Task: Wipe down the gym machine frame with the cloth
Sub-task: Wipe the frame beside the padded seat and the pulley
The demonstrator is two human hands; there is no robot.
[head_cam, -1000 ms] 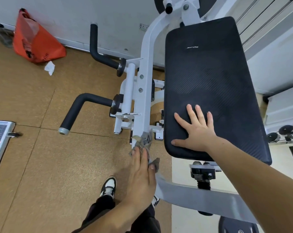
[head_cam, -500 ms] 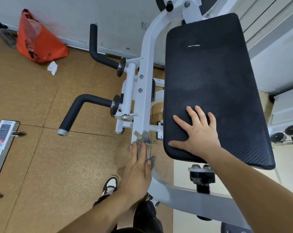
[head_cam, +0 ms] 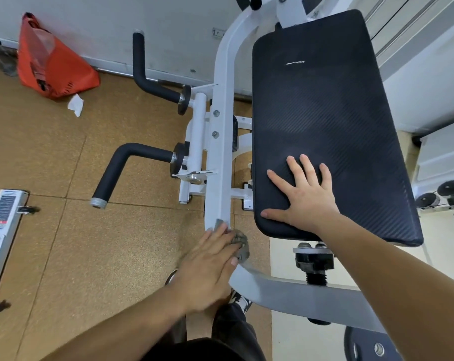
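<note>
The white frame (head_cam: 220, 142) of the gym machine runs from the top centre down to a bend near the middle of the view, then off to the lower right. My left hand (head_cam: 210, 267) lies flat with straight fingers on a grey cloth (head_cam: 240, 243), pressing it against the frame at the bend. Only the cloth's edges show past my fingers. My right hand (head_cam: 305, 196) rests flat, fingers spread, on the lower left part of the black padded seat (head_cam: 332, 108).
Two black padded handles (head_cam: 121, 162) stick out left of the frame over the cork-coloured floor. An orange bag (head_cam: 51, 61) and a scrap of paper (head_cam: 75, 104) lie by the wall at upper left. Another white machine part (head_cam: 2, 230) sits at the left edge. My shoes are below the frame.
My left hand has slid the cloth a little way along the frame's bend and now covers more of it. My right hand stays on the seat.
</note>
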